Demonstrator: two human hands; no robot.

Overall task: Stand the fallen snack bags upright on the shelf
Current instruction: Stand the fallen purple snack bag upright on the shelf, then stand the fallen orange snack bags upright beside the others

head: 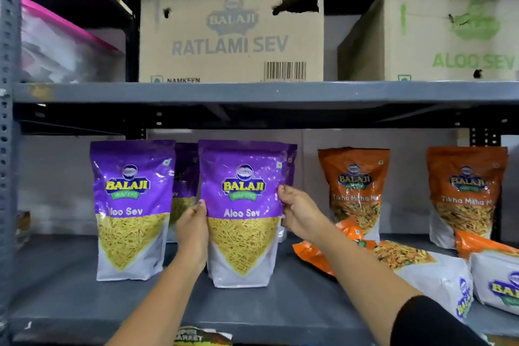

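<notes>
A purple Aloo Sev bag (243, 213) stands upright on the grey shelf (70, 298), held at both sides. My left hand (192, 233) grips its left edge and my right hand (297, 213) grips its right edge. Another purple bag (132, 211) stands upright to the left, with a third purple bag (184, 177) behind, partly hidden. Two orange Tikha Mitha Mix bags (355, 191) (464, 194) stand at the back right. In front of them an orange bag (398, 264) lies flat, and another fallen orange bag (494, 270) lies at the far right edge.
Two cardboard boxes, Ratlami Sev (231, 34) and Aloo Sev (438, 36), sit on the upper shelf (252, 91). A pink-lidded plastic bin (64, 42) is at the upper left. The perforated grey upright (7, 149) bounds the left side.
</notes>
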